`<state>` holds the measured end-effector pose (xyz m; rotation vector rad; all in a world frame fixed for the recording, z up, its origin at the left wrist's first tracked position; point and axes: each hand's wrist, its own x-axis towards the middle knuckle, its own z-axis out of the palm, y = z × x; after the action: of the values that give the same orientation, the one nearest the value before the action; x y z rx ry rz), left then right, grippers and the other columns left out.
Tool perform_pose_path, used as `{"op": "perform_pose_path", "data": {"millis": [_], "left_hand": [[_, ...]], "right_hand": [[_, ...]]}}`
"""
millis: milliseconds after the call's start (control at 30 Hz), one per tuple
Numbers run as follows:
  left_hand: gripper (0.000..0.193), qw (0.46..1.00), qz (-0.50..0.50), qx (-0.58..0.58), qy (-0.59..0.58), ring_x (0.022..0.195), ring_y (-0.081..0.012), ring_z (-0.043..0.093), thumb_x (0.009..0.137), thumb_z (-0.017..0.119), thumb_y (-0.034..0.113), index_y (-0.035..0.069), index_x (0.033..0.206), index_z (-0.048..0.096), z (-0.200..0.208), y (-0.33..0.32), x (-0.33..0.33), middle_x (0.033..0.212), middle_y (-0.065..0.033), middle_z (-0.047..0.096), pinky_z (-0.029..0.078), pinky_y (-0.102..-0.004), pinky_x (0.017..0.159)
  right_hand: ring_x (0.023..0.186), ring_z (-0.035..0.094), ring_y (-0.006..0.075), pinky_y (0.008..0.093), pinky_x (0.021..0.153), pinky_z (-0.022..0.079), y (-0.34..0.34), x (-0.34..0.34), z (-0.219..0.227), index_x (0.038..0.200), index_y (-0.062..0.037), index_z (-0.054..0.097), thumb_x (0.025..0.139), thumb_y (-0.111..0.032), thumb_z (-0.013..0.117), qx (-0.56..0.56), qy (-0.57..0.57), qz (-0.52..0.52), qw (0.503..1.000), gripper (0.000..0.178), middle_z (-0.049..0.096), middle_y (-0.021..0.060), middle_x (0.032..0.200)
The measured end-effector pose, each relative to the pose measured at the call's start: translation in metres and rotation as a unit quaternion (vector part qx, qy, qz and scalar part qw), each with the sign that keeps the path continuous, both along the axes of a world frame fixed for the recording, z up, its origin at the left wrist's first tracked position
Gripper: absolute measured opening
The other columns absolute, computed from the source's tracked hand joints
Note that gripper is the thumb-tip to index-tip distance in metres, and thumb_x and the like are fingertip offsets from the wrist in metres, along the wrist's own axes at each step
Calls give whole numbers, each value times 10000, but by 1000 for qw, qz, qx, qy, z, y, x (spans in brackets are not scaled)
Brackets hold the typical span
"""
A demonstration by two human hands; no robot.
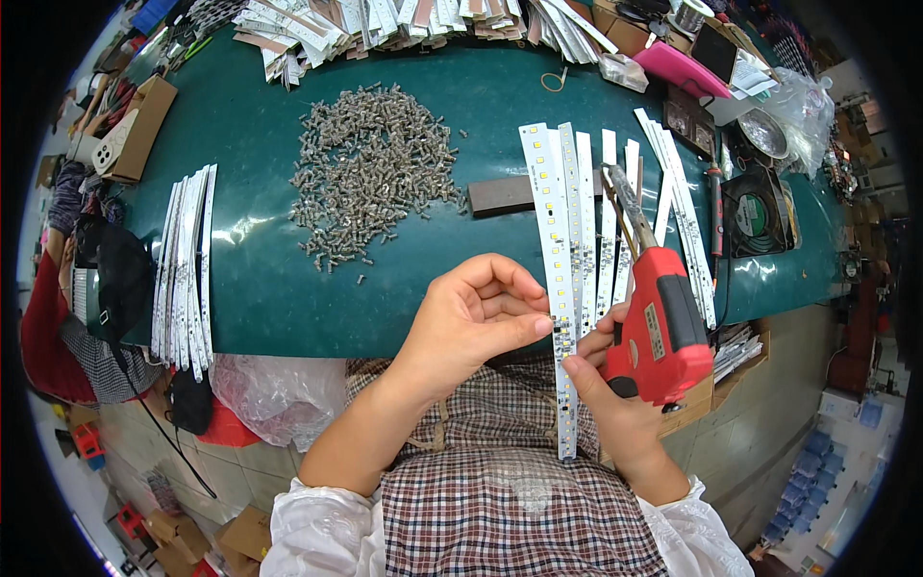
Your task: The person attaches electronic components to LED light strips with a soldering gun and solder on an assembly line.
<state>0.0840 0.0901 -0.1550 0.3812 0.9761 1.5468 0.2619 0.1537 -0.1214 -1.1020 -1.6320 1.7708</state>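
Observation:
A long white LED strip board [559, 260] with small yellow chips stands nearly upright before me, its lower end over my checked apron. My left hand [461, 322] is closed at its left edge, thumb and curled fingertips by the strip's middle. My right hand [615, 409] grips a red and black soldering gun [663, 327], its metal tip pointing up and away. The right thumb also rests on the strip's right edge. How the right fingers wrap the handle is partly hidden. Just behind the held strip, several more white LED strips [608, 207] lie fanned out on the table.
A pile of small metal parts [370, 168] covers the green table [255, 125]'s middle. A dark bar [500, 195] lies beside the strips. Stacked strips [185, 269] lie left, more strips [385, 21] at the back. A fan [760, 213] and tangled cable stand right.

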Motion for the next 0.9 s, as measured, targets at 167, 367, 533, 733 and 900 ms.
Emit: {"op": "perform_pose_path", "data": {"millis": [167,367,533,733,900], "left_hand": [[229,999,5,-5,47,942,-133,647,806,684,-75,-8,1000,581,0,1,4,1011,-90,656,531,-254,845],[122,998,-7,-14,53,902,-124,645,849,654,-23,-21,962,611,-7,2,7,1004,-97,672,534,-252,807],[104,998,-29,-50,38,816,-120,665,863,646,0,-10,961,615,-5,4,2,913,-76,687,546,-245,714],[138,980,10,-118,157,748,-115,670,858,666,31,-26,973,616,-19,20,-18,870,-84,688,536,-215,642],[193,935,20,-158,318,744,-112,672,851,676,47,-66,998,621,-45,37,-28,853,-95,691,530,-216,618]], "right_hand": [[758,603,105,239,693,498,-3,1,-12,1184,11,402,840,65,666,114,-12,29,993,437,585,63,881],[805,641,125,242,689,530,-5,2,-24,1168,11,371,804,127,667,155,-2,23,988,484,574,86,922],[837,634,124,243,702,528,-5,1,-26,1199,1,370,812,114,668,140,-2,11,990,501,565,77,967],[911,605,135,305,850,500,-4,10,1,1242,-24,377,839,105,601,137,-32,-7,990,478,522,61,1034],[720,562,112,346,844,509,-5,32,5,1235,-45,405,898,-59,600,132,-14,-24,991,390,510,52,970]]}}
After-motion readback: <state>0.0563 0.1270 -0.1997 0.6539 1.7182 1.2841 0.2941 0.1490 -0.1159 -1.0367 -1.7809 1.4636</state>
